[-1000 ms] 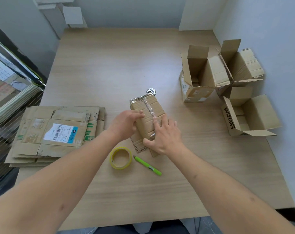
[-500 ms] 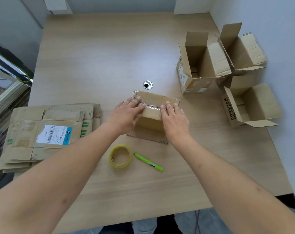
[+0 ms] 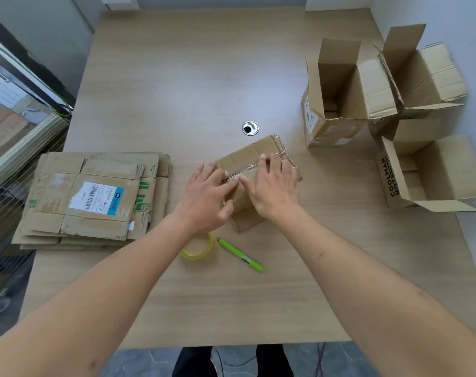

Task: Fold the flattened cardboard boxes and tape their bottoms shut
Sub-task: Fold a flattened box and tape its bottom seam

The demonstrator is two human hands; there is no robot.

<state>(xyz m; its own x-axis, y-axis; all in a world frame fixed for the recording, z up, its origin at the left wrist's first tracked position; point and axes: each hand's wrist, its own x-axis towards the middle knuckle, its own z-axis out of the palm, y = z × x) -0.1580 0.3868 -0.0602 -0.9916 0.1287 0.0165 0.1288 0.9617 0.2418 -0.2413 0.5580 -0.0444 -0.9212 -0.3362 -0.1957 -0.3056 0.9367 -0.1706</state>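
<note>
- Three folded boxes (image 3: 337, 104) standing open, well right of the middle box (image 3: 254, 159).
- Left hand (image 3: 206, 194) and right hand (image 3: 275, 186) on that box, fingers straight, pressing tape.
- Stack of flat boxes (image 3: 95, 194) left of it, waiting; most work probably remains.

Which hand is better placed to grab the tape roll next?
Left. The left hand lies directly above the tape roll, whose rim shows beneath that wrist; the right hand presses the box farther away.
</note>
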